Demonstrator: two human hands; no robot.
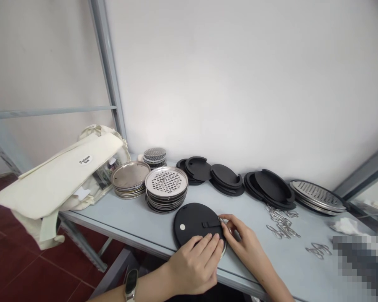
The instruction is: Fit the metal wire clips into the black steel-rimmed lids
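Note:
A round black disc (pixel 193 216) with a white dot and a small slot lies near the table's front edge. My left hand (pixel 198 262), a band on its wrist, rests flat across the disc's near part with fingers stretched out. At the disc's right edge, my right hand (pixel 239 235) pinches a small wire clip (pixel 221 219), mostly hidden by the fingers. A silvery rim shows under the disc on the right. Loose wire clips (pixel 282 222) lie to the right of my right hand, with a smaller group (pixel 318 250) further right.
Behind the disc stand stacks of metal grater plates (pixel 166 182) and plain metal discs (pixel 130 174). Black discs (pixel 225 176) and rimmed black trays (pixel 271 186) line the wall. A perforated metal plate (pixel 318 195) sits far right, a cream bag (pixel 63 176) at left.

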